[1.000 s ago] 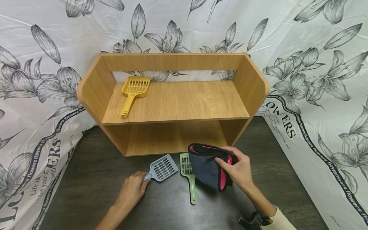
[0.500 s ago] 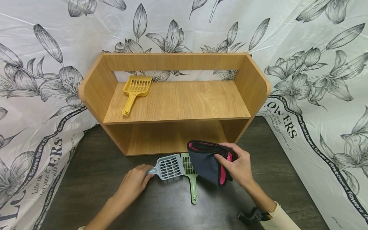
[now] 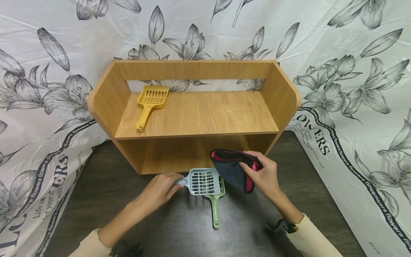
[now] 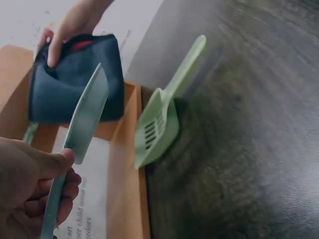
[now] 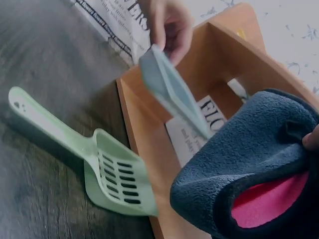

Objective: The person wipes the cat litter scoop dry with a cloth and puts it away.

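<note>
My left hand (image 3: 162,187) grips the handle of a light blue slotted litter scoop (image 3: 203,182), raised off the table. In the left wrist view the blue scoop (image 4: 88,117) appears nearly edge-on, thumb pressed on its handle. Below it a green litter scoop (image 3: 216,214) lies on the table, its slotted head partly covered by the blue one in the head view. My right hand (image 3: 264,173) pinches a folded dark blue cloth (image 3: 228,173) with pink lining and black edging, held up in front of the lower shelf. The right wrist view shows the cloth's fuzzy surface (image 5: 239,154).
A wooden two-tier shelf (image 3: 205,121) stands at the back of the dark table (image 3: 179,232). On its upper board, at the left, lies a yellow litter scoop (image 3: 151,101). Flower-printed white sheeting (image 3: 346,85) surrounds the table behind and at both sides.
My left hand has carried the blue scoop rightward and up, from beside the green scoop to over its head. The cloth in my right hand has risen slightly toward the shelf.
</note>
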A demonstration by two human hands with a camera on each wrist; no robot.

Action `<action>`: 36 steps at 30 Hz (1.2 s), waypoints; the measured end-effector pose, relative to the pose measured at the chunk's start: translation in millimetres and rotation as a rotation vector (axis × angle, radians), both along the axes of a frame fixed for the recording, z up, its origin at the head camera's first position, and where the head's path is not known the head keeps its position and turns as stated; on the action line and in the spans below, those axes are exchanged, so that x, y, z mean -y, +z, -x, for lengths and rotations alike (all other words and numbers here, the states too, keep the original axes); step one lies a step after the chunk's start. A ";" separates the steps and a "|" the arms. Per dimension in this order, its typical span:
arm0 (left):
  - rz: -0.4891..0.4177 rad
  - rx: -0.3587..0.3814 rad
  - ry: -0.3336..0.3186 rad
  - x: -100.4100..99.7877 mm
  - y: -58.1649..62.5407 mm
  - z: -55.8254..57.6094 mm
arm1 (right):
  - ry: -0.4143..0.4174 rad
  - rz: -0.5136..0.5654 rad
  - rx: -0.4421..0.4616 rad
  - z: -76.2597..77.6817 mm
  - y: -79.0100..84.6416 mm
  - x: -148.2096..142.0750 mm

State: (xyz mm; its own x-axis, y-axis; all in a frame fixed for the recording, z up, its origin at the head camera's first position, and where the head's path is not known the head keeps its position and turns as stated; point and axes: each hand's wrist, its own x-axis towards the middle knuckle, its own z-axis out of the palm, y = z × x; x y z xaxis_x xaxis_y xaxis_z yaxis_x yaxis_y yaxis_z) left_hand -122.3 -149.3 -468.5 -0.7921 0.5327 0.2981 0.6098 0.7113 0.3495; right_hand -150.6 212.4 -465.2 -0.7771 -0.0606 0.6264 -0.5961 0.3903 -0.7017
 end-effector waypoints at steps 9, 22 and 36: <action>-0.045 0.048 -0.112 -6.2 15.6 2.0 | -0.007 -0.025 -0.020 4.5 15.0 11.0; -0.104 0.031 -0.225 -20.9 34.3 -5.3 | 0.252 0.047 0.078 25.2 4.5 16.3; -0.128 0.059 -0.218 -32.9 39.8 2.2 | 0.508 0.053 0.326 39.2 5.3 30.8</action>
State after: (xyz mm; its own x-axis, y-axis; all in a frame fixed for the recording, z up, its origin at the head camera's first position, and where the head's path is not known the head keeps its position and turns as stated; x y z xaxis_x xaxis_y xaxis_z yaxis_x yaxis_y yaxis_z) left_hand -124.5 -116.4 -428.7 -0.6807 0.6539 0.3303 0.7197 0.5129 0.4679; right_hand -189.8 181.6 -459.9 -0.8116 -0.4492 0.3736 -0.4500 0.0729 -0.8900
